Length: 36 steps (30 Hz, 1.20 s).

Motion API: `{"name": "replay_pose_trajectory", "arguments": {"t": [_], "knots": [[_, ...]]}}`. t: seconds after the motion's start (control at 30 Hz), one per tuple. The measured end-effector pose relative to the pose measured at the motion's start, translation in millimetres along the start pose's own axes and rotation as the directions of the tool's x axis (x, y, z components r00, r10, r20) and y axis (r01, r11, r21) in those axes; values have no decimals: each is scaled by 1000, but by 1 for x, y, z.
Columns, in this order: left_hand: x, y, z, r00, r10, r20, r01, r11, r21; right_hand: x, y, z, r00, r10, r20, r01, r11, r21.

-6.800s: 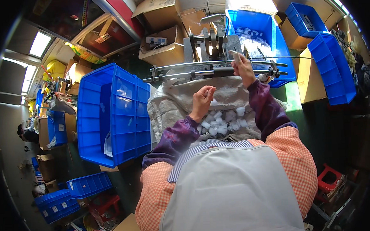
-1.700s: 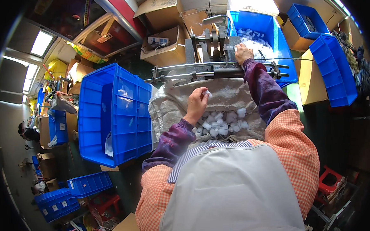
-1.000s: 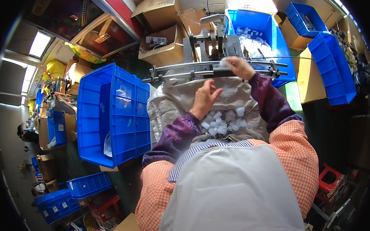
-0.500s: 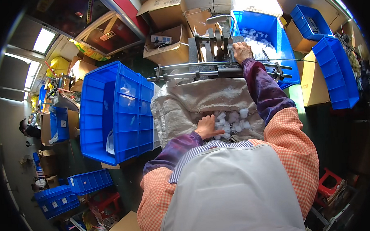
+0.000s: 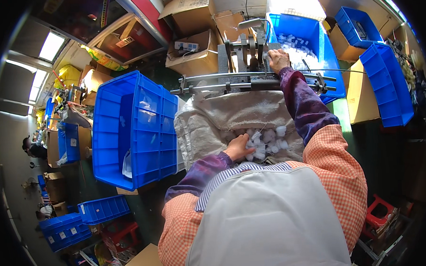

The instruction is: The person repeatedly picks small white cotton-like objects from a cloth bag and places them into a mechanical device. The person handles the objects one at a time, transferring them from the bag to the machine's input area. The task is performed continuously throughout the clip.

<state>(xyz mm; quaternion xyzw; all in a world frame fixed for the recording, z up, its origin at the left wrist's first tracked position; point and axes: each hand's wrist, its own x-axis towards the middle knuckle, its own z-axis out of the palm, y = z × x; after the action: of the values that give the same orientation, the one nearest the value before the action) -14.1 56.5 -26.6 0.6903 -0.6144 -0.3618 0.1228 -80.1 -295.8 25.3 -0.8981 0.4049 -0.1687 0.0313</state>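
Observation:
My left hand [image 5: 238,147] reaches into a heap of small white translucent plastic pieces [image 5: 269,136]. Its fingers bend in among them, closing on a white plastic piece that is mostly hidden. The heap lies on a beige woven sack cloth [image 5: 250,105], spread in front of me below a metal machine [image 5: 248,60] with horizontal rods. Up at the right end of that machine rests my right hand [image 5: 279,59], fingers curled down; what they grip is hidden under the hand.
A large blue crate [image 5: 148,128] stands on its side at left. Behind the machine on the right, a blue bin [image 5: 328,61] holds many white pieces. Cardboard boxes [image 5: 193,53] stand at the back, and another blue crate [image 5: 387,85] leans at far right.
My left hand's fingers, spread out before, have bent inward among the white pieces. My right hand stays at the same spot on the machine.

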Motion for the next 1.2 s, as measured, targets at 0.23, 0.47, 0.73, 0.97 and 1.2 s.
{"name": "replay_pose_trajectory", "arguments": {"t": [0.23,0.47,0.73,0.97,1.2], "knots": [[3,-2,9,999,-53,-5,53,996,71,-1,0,0,1000,-2,-2,2,1000,-16],[1,12,-22,994,8,-113,1,997,79,9,3,2,989,89,115,-86,996,-31],[5,17,-58,924,-7,-382,-4,1000,-28,-17,3,-18,970,239,53,-233,967,-99],[11,10,-57,888,-74,-454,25,993,-112,-15,-16,1,981,193,24,-190,978,-87],[8,24,-66,865,-115,-489,122,992,-19,-8,-58,10,991,126,-44,-130,983,-130]]}}
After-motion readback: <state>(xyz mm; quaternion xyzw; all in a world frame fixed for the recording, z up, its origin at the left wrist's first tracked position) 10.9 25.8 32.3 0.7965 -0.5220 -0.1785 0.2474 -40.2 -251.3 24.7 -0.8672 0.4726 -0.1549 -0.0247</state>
